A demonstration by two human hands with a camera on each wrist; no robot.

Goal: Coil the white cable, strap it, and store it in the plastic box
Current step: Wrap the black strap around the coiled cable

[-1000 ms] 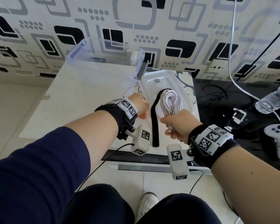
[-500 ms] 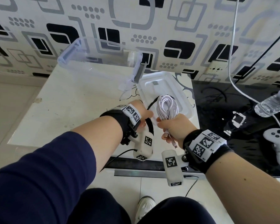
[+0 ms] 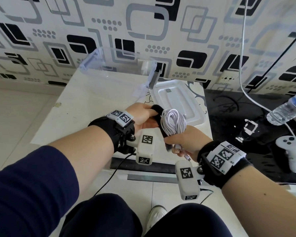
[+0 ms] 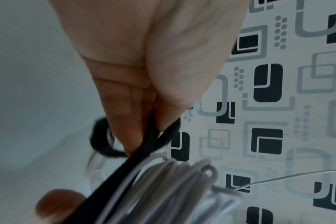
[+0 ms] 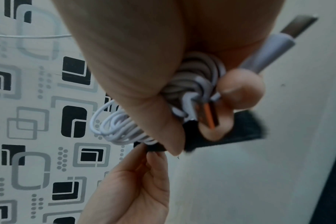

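Note:
My right hand [image 3: 179, 139] grips the coiled white cable [image 3: 173, 123] near its lower end, above the table's front edge; both plugs [image 3: 177, 150] stick out below the fist. A black strap [image 3: 158, 117] runs along the left side of the coil, its lower end under my right thumb. My left hand [image 3: 149, 112] pinches the strap's upper part, which loops over at the top. The left wrist view shows fingers and thumb pinching the strap [image 4: 155, 136] beside the cable loops [image 4: 172, 181]. The right wrist view shows the cable [image 5: 121, 125] and strap [image 5: 220, 136] in the fist. The clear plastic box [image 3: 116, 65] stands at the back, open.
The box's white lid [image 3: 176, 101] lies flat on the table behind my hands. On the black surface to the right lie a water bottle [image 3: 287, 110] and a white game controller [image 3: 290, 153]. A white wire [image 3: 243, 48] hangs down the wall.
The strap hung straight down beside the coil a second ago; my left hand has since taken hold of it and brought it up along the coil. Both hands rose slightly toward me.

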